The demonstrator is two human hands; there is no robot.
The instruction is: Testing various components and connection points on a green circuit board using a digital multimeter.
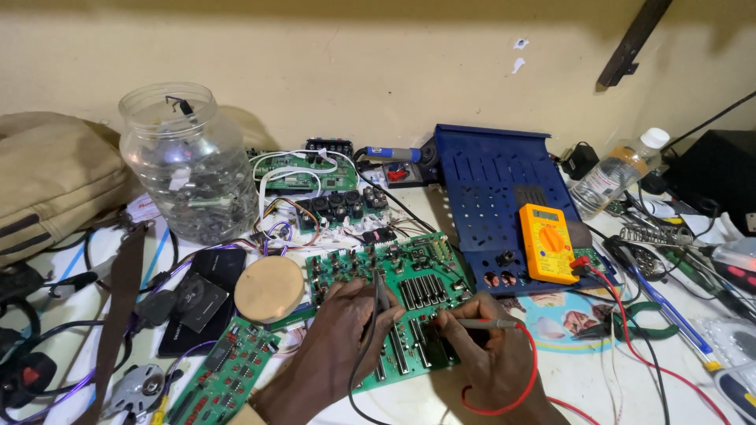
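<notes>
Cream plaster wall backs a white workbench (441, 397) crowded with electronics and loose wires. Near the front middle lies a large green circuit board (398, 303), flat on the bench, its long axis running from near left to far right so that its far corner points toward a blue metal chassis (492, 197).

Both hands rest on the near half of this board. The left hand (335, 338) is curled shut around a black probe (379, 295), pinched between thumb and fingers; the probe stands steeply, tip down on the board near the rows of black chips. The right hand (492, 358) is likewise closed on a red probe (480, 323), which lies almost level, pointing left, its tip touching the board just beside the left hand's fingers. A red lead (524, 393) loops under the right wrist and runs off to a yellow meter (549, 242) lying on the chassis, well to the right of the board.

Left of the board sits a round wooden disc (269, 288), touching or nearly touching its edge, and a smaller green board (224, 378) lies at the near left. A clear plastic jar (189, 165) stands farther back. Bare bench shows only in a narrow strip along the near edge, below the hands; every other side is hemmed in.
</notes>
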